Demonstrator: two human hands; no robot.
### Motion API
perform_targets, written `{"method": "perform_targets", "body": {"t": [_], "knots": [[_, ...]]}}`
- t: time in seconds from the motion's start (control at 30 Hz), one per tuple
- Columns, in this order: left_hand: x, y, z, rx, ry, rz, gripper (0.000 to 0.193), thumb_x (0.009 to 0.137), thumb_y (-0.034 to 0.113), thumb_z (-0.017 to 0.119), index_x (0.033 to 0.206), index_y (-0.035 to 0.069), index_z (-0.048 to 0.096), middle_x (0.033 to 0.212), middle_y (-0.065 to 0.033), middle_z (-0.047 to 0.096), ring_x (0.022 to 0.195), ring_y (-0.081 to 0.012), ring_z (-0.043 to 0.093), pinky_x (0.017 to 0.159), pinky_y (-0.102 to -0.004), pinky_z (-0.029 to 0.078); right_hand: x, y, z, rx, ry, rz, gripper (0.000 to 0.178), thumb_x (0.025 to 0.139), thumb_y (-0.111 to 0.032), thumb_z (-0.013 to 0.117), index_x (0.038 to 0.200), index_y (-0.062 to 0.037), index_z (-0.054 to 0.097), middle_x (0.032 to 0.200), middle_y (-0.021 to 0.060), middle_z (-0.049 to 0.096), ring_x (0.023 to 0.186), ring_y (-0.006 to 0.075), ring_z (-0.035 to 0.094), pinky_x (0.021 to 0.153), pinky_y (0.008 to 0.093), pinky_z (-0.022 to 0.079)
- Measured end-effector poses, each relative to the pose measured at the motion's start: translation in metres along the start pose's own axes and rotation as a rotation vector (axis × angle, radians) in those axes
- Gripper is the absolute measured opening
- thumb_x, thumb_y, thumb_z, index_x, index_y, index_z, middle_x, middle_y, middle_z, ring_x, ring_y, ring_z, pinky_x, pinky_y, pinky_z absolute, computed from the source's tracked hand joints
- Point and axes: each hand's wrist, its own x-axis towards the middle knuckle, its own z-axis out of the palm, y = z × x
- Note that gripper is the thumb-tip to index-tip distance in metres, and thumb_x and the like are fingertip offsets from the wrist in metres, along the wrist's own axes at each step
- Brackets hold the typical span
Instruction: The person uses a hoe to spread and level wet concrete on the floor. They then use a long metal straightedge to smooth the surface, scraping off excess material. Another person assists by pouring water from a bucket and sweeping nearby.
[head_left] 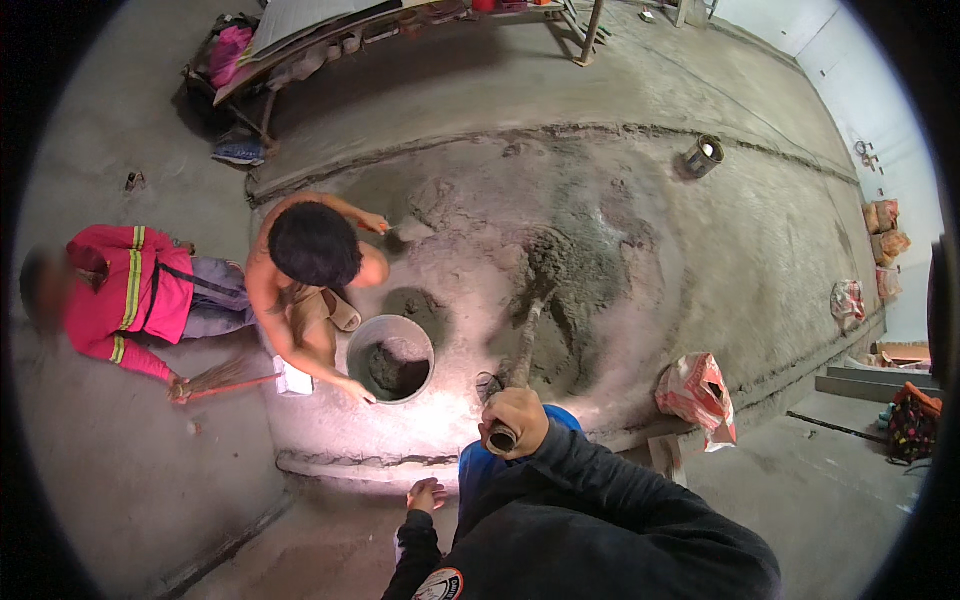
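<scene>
Forward runs a handle (527, 345) gripped by the right hand (515, 421), left hand (427, 495) half-curled, apart.

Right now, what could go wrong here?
The long handle could twist or slip, since only the right hand grips it while the left hand is off it. A wide swing might hit the crouching co-worker on the left. The grey bucket beside that person could tip if knocked, spilling the dark mix inside.

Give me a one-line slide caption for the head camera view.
The right hand grips a long handle angled toward a pile of grey mix while a co-worker crouches beside a bucket.
</scene>
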Motion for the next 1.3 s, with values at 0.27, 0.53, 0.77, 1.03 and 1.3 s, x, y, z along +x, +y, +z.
{"method": "perform_targets", "body": {"t": [0.27, 0.53, 0.77, 1.03, 1.3], "knots": [[0.011, 0.043, 0.038, 0.052, -0.143, 0.11, 0.033, 0.08, 0.007, 0.052, 0.111, 0.007, 0.043, 0.083, -0.0164, 0.061, 0.061, -0.023, 0.061, 0.044, -0.0313, 0.048, -0.006, 0.0, -0.018, 0.018, 0.033, 0.017, 0.02, 0.057, -0.006, 0.064, 0.071, -0.008, 0.05, 0.061, 0.0053, 0.052, 0.053, 0.0261, 0.052, 0.05, 0.0341, 0.04], [-0.002, 0.354, 0.265, 0.957, -0.33, 1.078, 0.068, 0.072, 0.005, 0.047, 0.136, 0.008, 0.024, 0.075, -0.0206, 0.057, 0.063, -0.0288, 0.058, 0.066, -0.0388, 0.046, -0.033, -0.001, -0.056, -0.029, 0.091, 0.07, 0.017, 0.058, -0.003, 0.062, 0.068, -0.0071, 0.048, 0.058, 0.0066, 0.047, 0.051, 0.0275, 0.048, 0.047, 0.036, 0.036], [0.042, 0.511, 0.435, 1.269, -0.066, 0.792, 0.067, 0.081, 0.017, 0.05, 0.139, 0.014, 0.017, 0.129, -0.0191, 0.041, 0.117, -0.033, 0.043, 0.099, -0.0413, 0.034, -0.052, 0.006, -0.065, 0.021, 0.177, 0.098, 0.016, 0.059, -0.008, 0.064, 0.065, -0.008, 0.049, 0.059, 0.0058, 0.049, 0.051, 0.0256, 0.051, 0.047, 0.035, 0.038], [0.107, 0.533, 0.513, 1.393, -0.037, 0.714, 0.072, 0.08, 0.019, 0.054, 0.14, 0.011, 0.013, 0.136, -0.0162, 0.033, 0.124, -0.0321, 0.035, 0.102, -0.0428, 0.03, -0.062, 0.001, -0.088, 0.049, 0.289, 0.166, 0.017, 0.054, 0.004, 0.056, 0.061, -0.0085, 0.046, 0.055, 0.0041, 0.052, 0.048, 0.0221, 0.054, 0.051, 0.0314, 0.046], [0.148, 0.514, 0.487, 0.929, -0.112, 0.859, 0.071, 0.077, 0.024, 0.057, 0.137, 0.007, 0.023, 0.128, -0.0201, 0.042, 0.119, -0.0324, 0.041, 0.101, -0.0395, 0.031, -0.05, 0.0, -0.085, 0.109, 0.305, 0.166, 0.016, 0.055, 0.002, 0.059, 0.062, -0.0072, 0.049, 0.058, 0.0051, 0.053, 0.052, 0.0238, 0.054, 0.052, 0.032, 0.043]]}}
